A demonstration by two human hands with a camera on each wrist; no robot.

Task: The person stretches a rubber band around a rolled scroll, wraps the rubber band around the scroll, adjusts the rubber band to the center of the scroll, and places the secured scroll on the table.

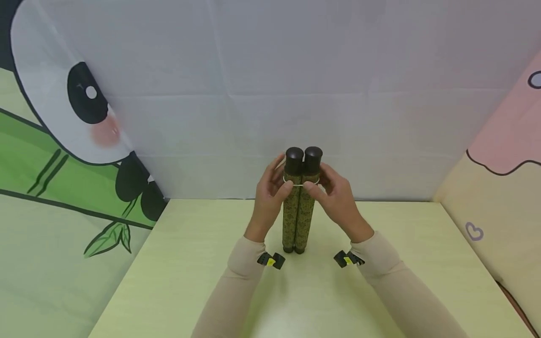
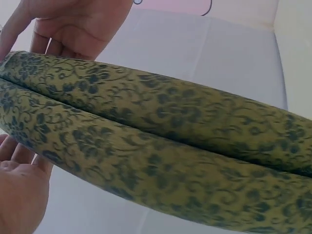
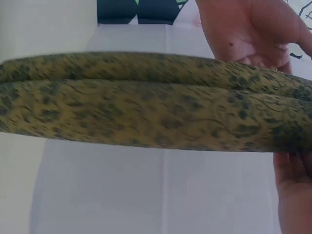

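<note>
Two scrolls stand upright side by side on the table, the left scroll [image 1: 290,211] against the right scroll [image 1: 306,211]. Each is wrapped in olive brocade with dark floral scrollwork and has a dark knob at its top. A thin white rubber band [image 1: 298,185] runs round both just under the knobs. My left hand [image 1: 269,195] holds the band on the left side, thumb at the front and fingers reaching behind. On the right, my right hand [image 1: 338,193] holds it the same way. Both wrist views show the brocade [image 2: 146,141] close up, with the band hidden.
The pale yellow table [image 1: 203,263] ends at a white cloth backdrop [image 1: 380,126]. A panda-and-bamboo cartoon [image 1: 63,141] covers the left side, and a pink-and-cream printed cloth [image 1: 498,188] hangs on the right. Small black devices [image 1: 270,261] sit at both cuffs.
</note>
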